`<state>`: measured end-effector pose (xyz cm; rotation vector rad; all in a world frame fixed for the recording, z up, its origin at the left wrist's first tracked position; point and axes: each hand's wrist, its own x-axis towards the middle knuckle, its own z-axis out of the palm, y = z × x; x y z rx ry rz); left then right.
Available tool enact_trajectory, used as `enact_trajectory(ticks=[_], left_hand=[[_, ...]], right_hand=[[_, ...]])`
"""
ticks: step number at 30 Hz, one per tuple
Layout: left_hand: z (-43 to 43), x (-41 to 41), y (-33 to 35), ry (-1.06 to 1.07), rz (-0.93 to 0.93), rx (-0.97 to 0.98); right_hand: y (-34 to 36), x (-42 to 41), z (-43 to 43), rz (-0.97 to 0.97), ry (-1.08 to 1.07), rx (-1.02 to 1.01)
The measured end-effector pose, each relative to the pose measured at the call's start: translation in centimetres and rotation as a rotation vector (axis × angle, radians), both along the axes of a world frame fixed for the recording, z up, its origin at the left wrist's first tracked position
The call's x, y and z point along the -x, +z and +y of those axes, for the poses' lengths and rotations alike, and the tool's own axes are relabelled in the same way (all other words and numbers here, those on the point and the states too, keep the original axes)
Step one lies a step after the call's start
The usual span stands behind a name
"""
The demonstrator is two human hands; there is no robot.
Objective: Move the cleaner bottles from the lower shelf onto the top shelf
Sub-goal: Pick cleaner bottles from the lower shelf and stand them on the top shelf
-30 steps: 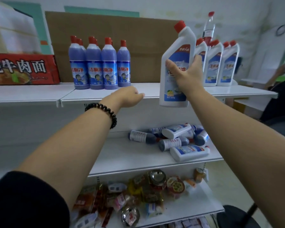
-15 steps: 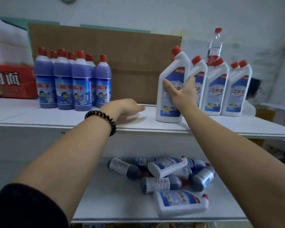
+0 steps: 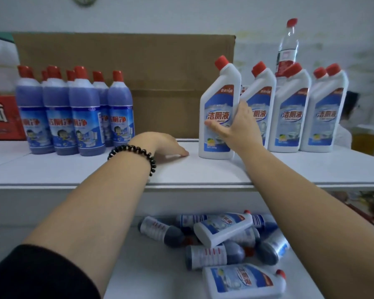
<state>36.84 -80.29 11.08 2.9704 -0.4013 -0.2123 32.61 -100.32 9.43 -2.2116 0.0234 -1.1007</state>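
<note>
On top shelf, far left: purple bottles upright, untouched. Centre: left hand flat on shelf, fingers together, holding nothing. Right: right hand, fingers wrapped on white cleaner bottle, base now down on shelf versus airborne 1.0 s ago. Best nudged flush beside white row, then released. Below: lower shelf pile remaining.
</note>
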Motion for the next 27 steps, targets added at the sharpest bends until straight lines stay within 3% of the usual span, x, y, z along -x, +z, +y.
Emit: enact_trajectory(ticks=[4, 18, 27], left_hand=[[0.7, 0.3, -0.2, -0.045, -0.01, 0.058], [1.7, 0.3, -0.6, -0.09, 0.0, 0.09], [1.6, -0.1, -0.9, -0.1, -0.007, 0.094]], right_hand=[[0.1, 0.8, 0.0, 0.015, 0.095, -0.106], [-0.1, 1.5, 0.8, 0.043, 0.078, -0.176], [0.0, 1.3, 0.8, 0.062, -0.01, -0.108]])
